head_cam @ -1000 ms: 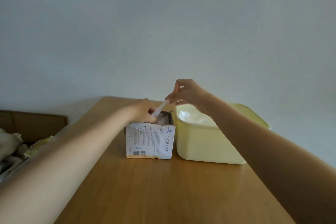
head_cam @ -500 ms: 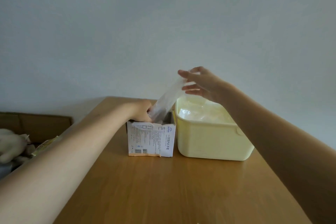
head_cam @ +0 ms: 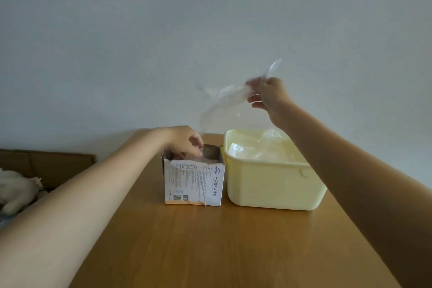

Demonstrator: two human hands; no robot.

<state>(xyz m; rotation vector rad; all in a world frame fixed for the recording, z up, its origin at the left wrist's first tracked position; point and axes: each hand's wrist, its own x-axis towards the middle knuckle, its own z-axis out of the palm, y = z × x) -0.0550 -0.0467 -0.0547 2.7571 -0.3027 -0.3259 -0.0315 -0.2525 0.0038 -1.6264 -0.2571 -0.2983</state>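
1. Wooden table (head_cam: 233,252) stands by a pale wall. On it, a small paper box (head_cam: 194,184) and a yellow tub (head_cam: 268,189) sit side by side, touching.
2. The right hand (head_cam: 271,98) pinches a thin clear glove (head_cam: 224,103) and holds it up in the air, above the box and the tub.
3. The tail of the glove hangs down close to the left hand (head_cam: 184,141).
4. The left hand curls its fingers over the top edge of the box and holds it down.
5. More clear gloves (head_cam: 257,149) lie in the tub.
6. I think the job now is to put this glove in the tub too.
7. Hold the box firmly so it does not tip.
8. Lift the glove until its tail is free.
9. The glove is light and floppy, so bring it low over the middle of the tub before letting go.
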